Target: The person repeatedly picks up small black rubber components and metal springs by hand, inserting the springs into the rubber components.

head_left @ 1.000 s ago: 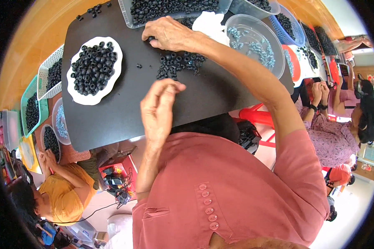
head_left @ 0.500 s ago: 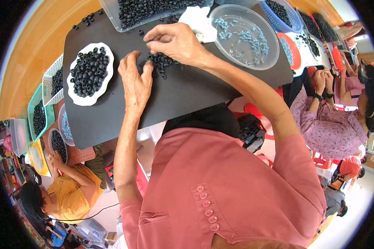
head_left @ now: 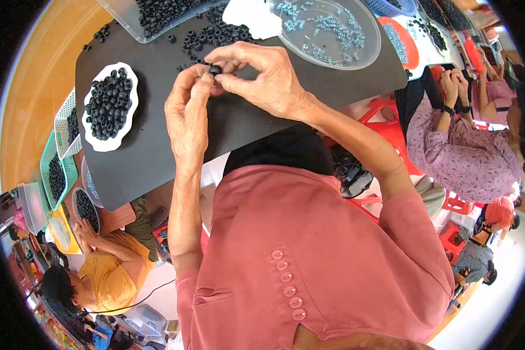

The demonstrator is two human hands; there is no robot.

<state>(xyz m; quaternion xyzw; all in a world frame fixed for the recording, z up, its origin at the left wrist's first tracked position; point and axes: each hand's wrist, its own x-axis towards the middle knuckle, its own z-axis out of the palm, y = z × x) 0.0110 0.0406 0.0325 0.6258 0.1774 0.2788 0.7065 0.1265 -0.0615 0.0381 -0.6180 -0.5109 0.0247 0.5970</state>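
Note:
A small round black part (head_left: 215,70), like a bead or knob, is pinched between my fingertips over the dark table. My left hand (head_left: 188,114) holds it with thumb and forefinger from the left. From the right, my right hand (head_left: 269,81) closes on it with curved fingers. Whether a smaller piece is also held cannot be seen. Loose black round parts (head_left: 207,38) are scattered just beyond my hands. To the left, a white scalloped plate (head_left: 133,111) is heaped with more of these parts, several showing a hole.
A clear tub (head_left: 143,36) of black parts stands at the far edge beside a crumpled white cloth or bag (head_left: 254,17). A clear round dish (head_left: 332,61) holds small silvery-blue pieces. Baskets (head_left: 70,169) line the left side. Co-workers (head_left: 108,268) sit on both sides.
My hands have come together and lifted from the pile, now with a black part between the fingertips. The pile lies farther from my hands. The whole view has shifted slightly.

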